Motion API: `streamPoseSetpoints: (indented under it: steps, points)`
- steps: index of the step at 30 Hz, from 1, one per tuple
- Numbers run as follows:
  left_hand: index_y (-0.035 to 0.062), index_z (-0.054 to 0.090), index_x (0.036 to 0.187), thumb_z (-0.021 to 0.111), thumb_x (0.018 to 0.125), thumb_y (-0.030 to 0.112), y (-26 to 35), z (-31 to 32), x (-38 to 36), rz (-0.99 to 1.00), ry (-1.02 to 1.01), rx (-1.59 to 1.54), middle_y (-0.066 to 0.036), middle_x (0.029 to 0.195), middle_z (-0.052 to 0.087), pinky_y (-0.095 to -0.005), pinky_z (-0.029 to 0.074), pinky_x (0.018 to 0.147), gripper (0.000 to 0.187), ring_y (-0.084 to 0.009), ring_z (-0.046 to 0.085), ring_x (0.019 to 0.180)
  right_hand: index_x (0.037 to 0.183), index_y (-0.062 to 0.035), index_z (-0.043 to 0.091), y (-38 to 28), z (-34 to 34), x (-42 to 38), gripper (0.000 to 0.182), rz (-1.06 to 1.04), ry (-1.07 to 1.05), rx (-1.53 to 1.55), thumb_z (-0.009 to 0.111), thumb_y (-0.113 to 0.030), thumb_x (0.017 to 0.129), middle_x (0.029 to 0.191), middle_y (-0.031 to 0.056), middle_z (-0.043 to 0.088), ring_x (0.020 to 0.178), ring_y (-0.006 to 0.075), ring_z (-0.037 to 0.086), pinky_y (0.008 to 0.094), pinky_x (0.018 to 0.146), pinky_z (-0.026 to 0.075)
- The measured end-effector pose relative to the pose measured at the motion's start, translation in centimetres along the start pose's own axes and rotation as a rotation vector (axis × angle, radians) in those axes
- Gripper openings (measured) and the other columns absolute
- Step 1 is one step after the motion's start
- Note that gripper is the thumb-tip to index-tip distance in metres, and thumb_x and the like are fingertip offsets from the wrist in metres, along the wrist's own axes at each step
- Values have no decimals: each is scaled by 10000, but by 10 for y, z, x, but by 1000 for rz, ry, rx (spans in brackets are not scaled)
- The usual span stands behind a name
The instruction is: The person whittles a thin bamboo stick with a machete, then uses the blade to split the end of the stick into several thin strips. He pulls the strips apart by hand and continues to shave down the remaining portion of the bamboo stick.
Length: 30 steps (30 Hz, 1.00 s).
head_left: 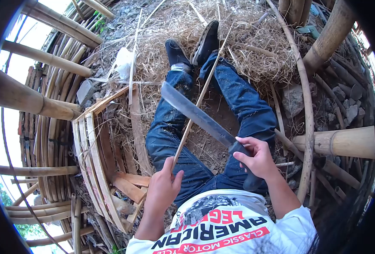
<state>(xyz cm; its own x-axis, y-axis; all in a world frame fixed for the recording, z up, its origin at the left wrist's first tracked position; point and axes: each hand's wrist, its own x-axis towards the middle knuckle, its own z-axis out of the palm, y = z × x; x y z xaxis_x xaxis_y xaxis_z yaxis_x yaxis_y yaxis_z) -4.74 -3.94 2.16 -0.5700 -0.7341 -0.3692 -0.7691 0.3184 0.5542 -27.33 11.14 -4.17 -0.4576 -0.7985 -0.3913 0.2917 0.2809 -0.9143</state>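
In my right hand (255, 157) is the dark handle of a machete (200, 116). Its broad grey blade points up and to the left, crossing over a long thin bamboo strip (202, 91) in this view. My left hand (164, 184) is closed round the near end of that strip, above my left thigh. From there the strip slants away between my legs, its far end past my shoes (205, 44). My jeans (251, 110) are dusted with pale shavings.
A slatted wooden crate (95, 156) lies to my left. Curly shavings (255, 63) cover the ground ahead, with a white plastic bag (124, 63) beside them. Thick bamboo poles (30, 99) stand on both sides, and rocks (293, 100) lie at the right.
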Motion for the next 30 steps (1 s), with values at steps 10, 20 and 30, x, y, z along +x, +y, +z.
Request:
streamPoseSetpoints:
  steps: [10,20,30]
  points:
    - [71,507,1203,635,876,132,0,1,-2,-5,3,12,-149,627,549,-368,452,557,356,-287,592,557,1207,15,586,3,7,3,408,-30,58,13,715,-6,820,806,46,654,579,44,561,205,493,455]
    - [63,531,1200,560,923,109,-10,5,1,93,134,67,-189,632,540,-392,442,562,283,-327,584,558,1242,4,555,12,3,20,428,-25,127,54,699,-24,840,801,45,650,556,63,569,204,442,441]
    - [61,580,1148,543,942,154,-11,-1,2,60,166,4,-237,723,602,-459,468,598,229,-416,620,697,1236,-5,564,18,3,38,409,-114,214,6,687,-32,848,790,38,646,559,56,560,199,431,434]
